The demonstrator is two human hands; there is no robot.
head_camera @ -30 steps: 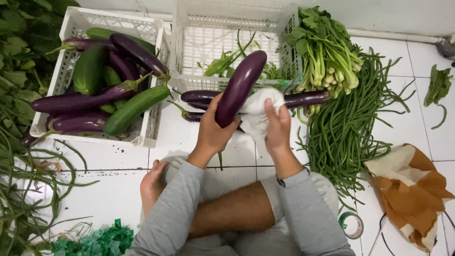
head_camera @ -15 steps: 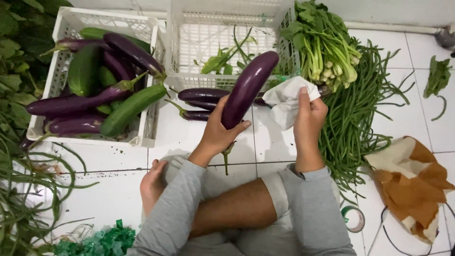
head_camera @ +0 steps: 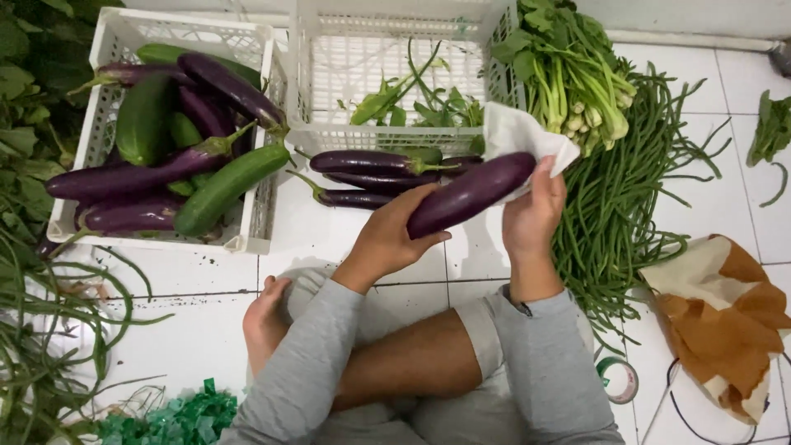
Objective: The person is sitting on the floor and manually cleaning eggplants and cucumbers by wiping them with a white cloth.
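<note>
Head view: our left hand (head_camera: 394,235) grips the purple eggplant (head_camera: 470,194) level, so our right hand (head_camera: 534,216), closed on a white cloth (head_camera: 519,136), can rub it.

The floor (head_camera: 206,330) is white square tile with dark grout lines and scattered specks of dirt. A pale wall (head_camera: 700,16) runs along the top, meeting the floor at a white skirting. The light is even and soft.

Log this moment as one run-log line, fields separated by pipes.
left hand: grips eggplant | right hand: holds white cloth against eggplant tip | eggplant: tilted, lifted off floor | left crate: eggplants, cucumbers
</note>
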